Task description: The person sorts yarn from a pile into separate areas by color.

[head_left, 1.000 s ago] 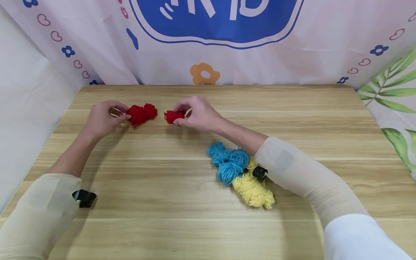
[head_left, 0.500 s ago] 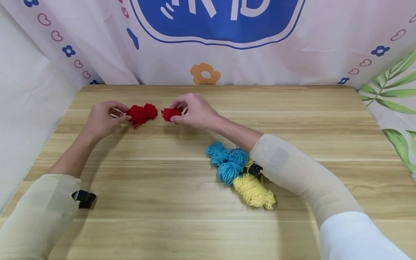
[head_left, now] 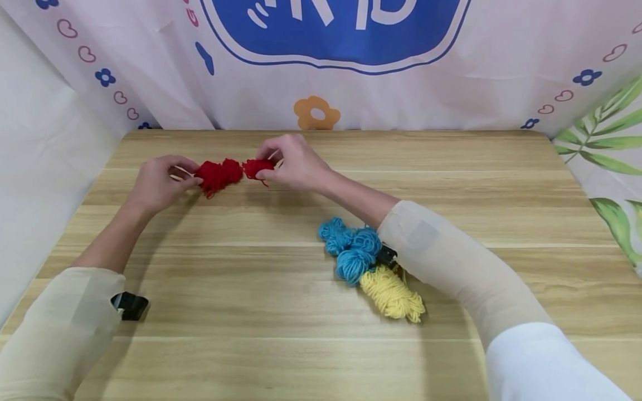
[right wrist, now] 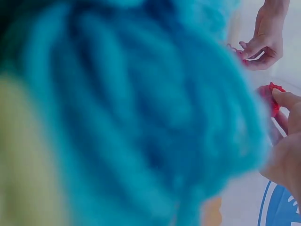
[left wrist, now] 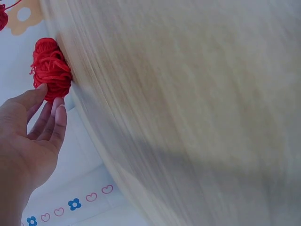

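At the far left of the table, my left hand (head_left: 161, 181) pinches the near end of a red yarn bundle (head_left: 219, 175). The left wrist view shows the thumb and fingertips on the end of this wound red yarn (left wrist: 51, 68). My right hand (head_left: 297, 164) pinches a smaller red yarn bundle (head_left: 257, 168) between thumb and fingers, just right of the first. Only a very narrow gap, if any, parts the two bundles. A loose strand hangs from the smaller one. In the right wrist view, blurred blue yarn (right wrist: 141, 113) covers most of the picture.
Several blue yarn balls (head_left: 353, 266) lie right of the table's middle, partly under my right forearm. Against them rests a yellow yarn bundle (head_left: 392, 295). A printed curtain (head_left: 251, 100) hangs behind the far edge of the wooden table (head_left: 241, 312).
My right hand has moved left and slightly away from me, carrying the smaller red yarn bundle up beside the larger one. The left hand stays in place.
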Demonstrator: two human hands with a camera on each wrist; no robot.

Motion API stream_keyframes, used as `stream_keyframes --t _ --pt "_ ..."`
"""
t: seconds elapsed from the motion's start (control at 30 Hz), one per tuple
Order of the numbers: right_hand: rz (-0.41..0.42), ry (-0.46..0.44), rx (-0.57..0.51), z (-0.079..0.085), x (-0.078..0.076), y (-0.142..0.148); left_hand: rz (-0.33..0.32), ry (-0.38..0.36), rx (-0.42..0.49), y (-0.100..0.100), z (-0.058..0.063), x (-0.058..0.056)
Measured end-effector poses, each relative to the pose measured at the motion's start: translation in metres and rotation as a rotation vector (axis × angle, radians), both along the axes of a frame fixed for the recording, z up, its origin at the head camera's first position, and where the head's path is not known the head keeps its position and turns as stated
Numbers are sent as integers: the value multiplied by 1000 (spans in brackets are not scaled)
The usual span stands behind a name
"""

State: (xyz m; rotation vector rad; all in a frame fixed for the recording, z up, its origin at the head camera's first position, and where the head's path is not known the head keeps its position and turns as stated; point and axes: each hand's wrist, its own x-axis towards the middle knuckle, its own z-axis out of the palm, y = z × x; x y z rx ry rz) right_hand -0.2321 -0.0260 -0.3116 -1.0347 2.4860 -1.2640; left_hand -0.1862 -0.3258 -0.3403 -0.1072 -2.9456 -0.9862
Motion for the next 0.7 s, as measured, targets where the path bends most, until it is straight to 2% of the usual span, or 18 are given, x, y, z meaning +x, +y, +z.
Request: stream_keyframes --t 0.33,0.7 --pt "-2 8 -11 -1 -2 -7 -10 18 7 -1 0 1" --pt "-1 11 34 -8 -8 -17 -1 12 11 -1 0 2"
